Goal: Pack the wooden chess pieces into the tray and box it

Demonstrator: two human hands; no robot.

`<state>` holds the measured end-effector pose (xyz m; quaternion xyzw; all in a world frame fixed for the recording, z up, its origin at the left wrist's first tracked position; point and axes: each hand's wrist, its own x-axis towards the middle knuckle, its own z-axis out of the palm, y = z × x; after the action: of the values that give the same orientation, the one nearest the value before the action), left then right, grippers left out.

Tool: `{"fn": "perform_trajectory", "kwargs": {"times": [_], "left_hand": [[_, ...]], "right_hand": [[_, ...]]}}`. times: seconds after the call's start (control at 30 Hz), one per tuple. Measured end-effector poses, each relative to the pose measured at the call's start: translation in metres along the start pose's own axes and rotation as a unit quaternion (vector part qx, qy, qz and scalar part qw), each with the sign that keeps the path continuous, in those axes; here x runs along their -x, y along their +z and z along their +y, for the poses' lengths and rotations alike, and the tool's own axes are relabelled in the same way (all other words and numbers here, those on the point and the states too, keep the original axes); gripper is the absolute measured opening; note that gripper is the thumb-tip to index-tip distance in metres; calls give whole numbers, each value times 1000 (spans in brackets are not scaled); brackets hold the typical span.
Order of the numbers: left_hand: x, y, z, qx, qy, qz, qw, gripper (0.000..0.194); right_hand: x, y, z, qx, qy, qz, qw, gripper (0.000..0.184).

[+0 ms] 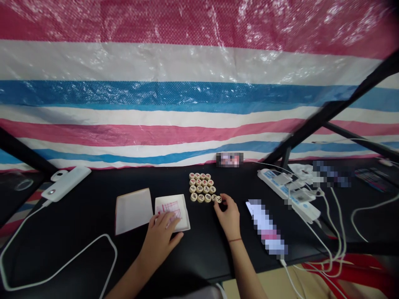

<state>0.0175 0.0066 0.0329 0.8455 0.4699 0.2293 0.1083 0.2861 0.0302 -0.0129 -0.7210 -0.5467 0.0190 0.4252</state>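
Chinese chess pieces [200, 188], round and pale with red or black characters, stand in rows on the black table. The two farther rows are red, the nearer ones black. My right hand [230, 216] pinches a chess piece [219, 199] between thumb and fingers at the right end of the nearest row. To the left, my left hand [162, 236] lies with fingers stretched over an open white box [185, 207], touching it. Inside the box is a paper [170, 207] with reddish grid lines, partly under my fingers. Beside it lies a second shallow box half [134, 211], its pale inside facing up.
A power strip [289, 195] with plugs and white cables runs along the right. Nearer lies a blurred-out phone-like device [266, 228] on a cable. A white device [67, 182] sits at the left. Striped sheeting [174, 95] hangs behind, and a red stool [358, 274] stands below right.
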Motion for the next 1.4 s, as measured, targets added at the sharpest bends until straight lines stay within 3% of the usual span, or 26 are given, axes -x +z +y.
{"fn": "perform_trajectory", "kwargs": {"times": [0.27,0.37,0.43,0.5,0.6,0.77,0.97,1.1,1.17,1.27,1.4], "left_hand": [[0,8,0,-14,-2,-23,1000,17],[-1,9,-7,-18,22,13,1000,22],[-3,6,-16,-29,28,42,998,32],[-6,0,-27,-46,20,54,997,34],[-13,-8,-40,-72,8,53,996,34],[-18,-10,-50,-71,1,45,996,34],[-16,-16,-52,-31,37,88,995,21],[-9,-24,-46,7,96,117,988,21],[-1,-26,-44,-2,106,123,987,21],[16,-21,-42,-59,54,133,988,24],[37,-6,-41,-172,-63,110,977,46]], "right_hand": [[-2,4,0,25,-63,-20,997,25],[1,-4,-19,12,-72,33,997,24],[5,-6,-43,-18,-97,31,995,18],[9,-4,-72,-63,-163,-79,981,18],[11,10,-112,-59,-265,-226,936,22],[5,41,-139,80,-308,-331,888,17],[5,55,-144,135,-267,-350,888,12],[2,50,-140,18,-219,-343,913,4],[-4,38,-128,-115,-149,-330,925,5],[-14,6,-96,-262,-19,-325,909,14],[-16,-34,-50,-249,37,-368,895,21]]}}
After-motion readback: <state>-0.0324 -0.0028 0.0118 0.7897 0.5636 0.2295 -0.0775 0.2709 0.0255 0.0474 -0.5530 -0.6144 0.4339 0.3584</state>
